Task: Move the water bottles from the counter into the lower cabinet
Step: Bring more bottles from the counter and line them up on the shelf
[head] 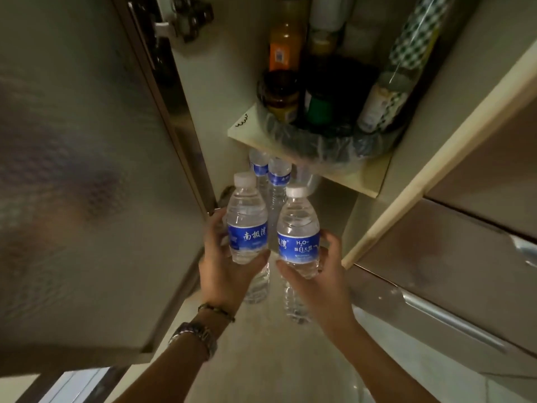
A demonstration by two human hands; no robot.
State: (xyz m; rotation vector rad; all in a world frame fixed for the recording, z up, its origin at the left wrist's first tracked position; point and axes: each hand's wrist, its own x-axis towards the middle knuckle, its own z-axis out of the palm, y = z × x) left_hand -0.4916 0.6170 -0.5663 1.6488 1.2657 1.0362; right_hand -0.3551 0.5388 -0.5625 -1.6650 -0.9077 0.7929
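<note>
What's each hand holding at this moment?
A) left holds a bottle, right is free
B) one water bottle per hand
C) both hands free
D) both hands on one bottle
B: the left hand grips the left bottle and the right hand grips the right bottle, both held upright in front of the open cabinet.

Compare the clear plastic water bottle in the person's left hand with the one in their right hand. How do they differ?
The clear blue-labelled water bottle in the left hand sits higher and further left than the clear blue-labelled water bottle in the right hand. Its label shows only large white characters; the other's also shows "H2O". The left hand wears a watch and bracelet; the right hand is bare. Both bottles are upright, capped white, full.
</note>
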